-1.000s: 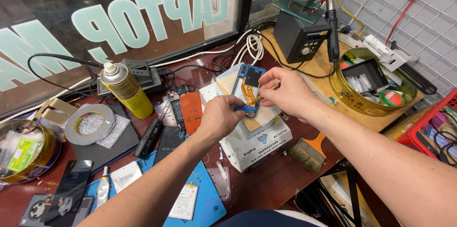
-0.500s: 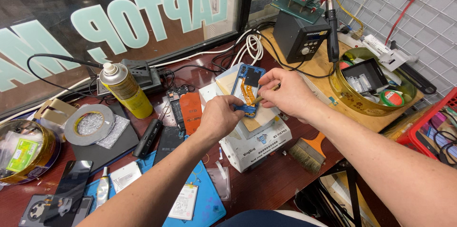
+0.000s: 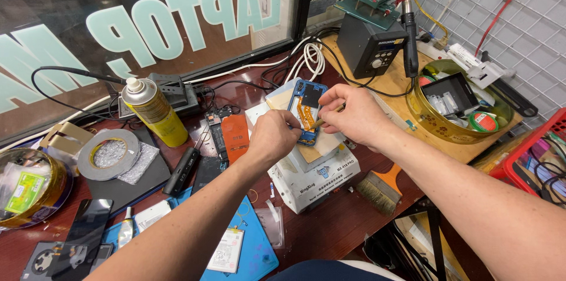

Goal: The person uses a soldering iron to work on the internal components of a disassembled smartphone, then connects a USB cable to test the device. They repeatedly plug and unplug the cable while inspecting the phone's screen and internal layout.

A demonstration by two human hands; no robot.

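**Hands staying on the open phone; almost nothing shifting**

Compared with the two earlier views, little is changing. Both hands are holding the same places over the phone [image 3: 307, 111], which is lying back-open, blue-framed, on a white box [image 3: 315, 183] at mid-bench. The right hand [image 3: 358, 117] is sitting a touch lower and nearer the frame than a second ago; the left hand [image 3: 273, 137] is hardly moving. That reads as slow, fine work going on at one spot, not a change of step.

Right hand: fingers curled, thumb and forefinger pinching a thin stick-like tool [image 3: 328, 117] whose tip is pointing at the phone's orange flex strip [image 3: 304, 113]. Left hand: fingers bunched at the phone's left edge, seemingly steadying it; whether they are gripping the frame or only pressing on it, I cannot tell.

Hard to make out:
- The tool's tip is tucked between the two hands, so contact with the strip is not showing.
- The phone's near end is hiding behind the left knuckles.
- The box's top is mostly covered by the phone and hands.
- The yellow tin [image 3: 457, 110] to the right is holding small parts too small to identify.

Around: spray can [image 3: 150, 110] and tape roll [image 3: 109, 153] to the left, brush [image 3: 380, 189] near right, dark station [image 3: 370, 45] far right, blue mat [image 3: 250, 251] near.
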